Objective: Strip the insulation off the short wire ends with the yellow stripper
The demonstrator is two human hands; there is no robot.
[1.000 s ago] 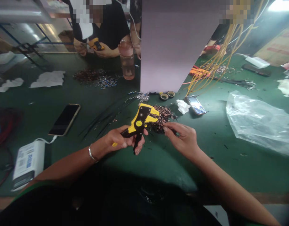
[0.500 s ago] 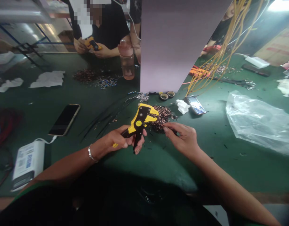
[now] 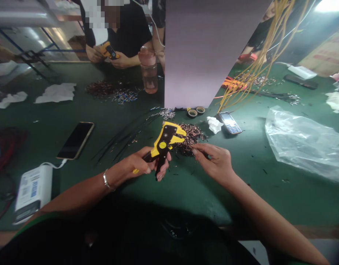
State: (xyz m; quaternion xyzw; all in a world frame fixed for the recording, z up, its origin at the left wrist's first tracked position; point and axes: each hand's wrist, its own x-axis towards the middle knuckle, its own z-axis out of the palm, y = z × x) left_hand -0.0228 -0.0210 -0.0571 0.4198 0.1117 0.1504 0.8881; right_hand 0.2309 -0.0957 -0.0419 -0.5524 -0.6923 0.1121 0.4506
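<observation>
Wire stripper (image 3: 163, 144) clenched in L hand (image 3: 136, 165); R hand (image 3: 213, 160) grip unclear, by copper wire scraps (image 3: 190, 138)

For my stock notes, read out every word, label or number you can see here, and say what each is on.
Nothing can be read for certain.
White power bank: printed label, too small to read.
Keypad phone: screen and keys too small to read.
Cardboard box: red print too blurred to read.

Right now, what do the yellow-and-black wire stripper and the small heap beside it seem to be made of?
The wire stripper looks like moulded plastic, yellow and black, smooth and slightly glossy. The heap of wire offcuts glints coppery, so probably copper strands; the pieces are too small to be sure.
</observation>
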